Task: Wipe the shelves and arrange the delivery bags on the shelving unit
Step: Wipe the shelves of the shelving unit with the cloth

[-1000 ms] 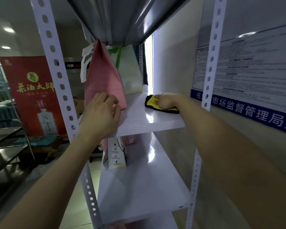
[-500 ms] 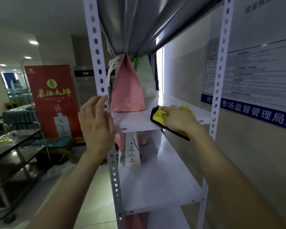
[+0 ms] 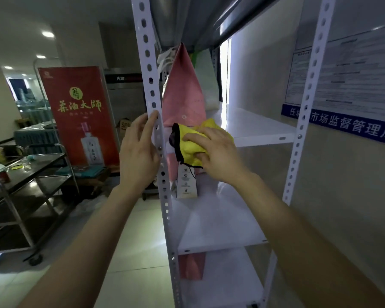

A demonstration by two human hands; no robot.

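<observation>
White perforated steel upright [image 3: 152, 85] takes the left hand [image 3: 139, 152], fingers straight against it. Just right, the right hand [image 3: 217, 155] grips a bunched yellow microfibre cloth [image 3: 190, 144] at the front-left corner of the white metal shelf [image 3: 260, 127]. A tall pink paper delivery bag [image 3: 182, 96] stands directly behind the cloth; bare shelf lies to the right, so wiping probably runs that way.

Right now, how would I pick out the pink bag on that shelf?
Start at the white shelving unit by the wall. On the shelf where the right hand holds a yellow cloth, the pink bag stands upright beside the left front post. It tapers to a peak, unlike the white bag behind it.
</observation>
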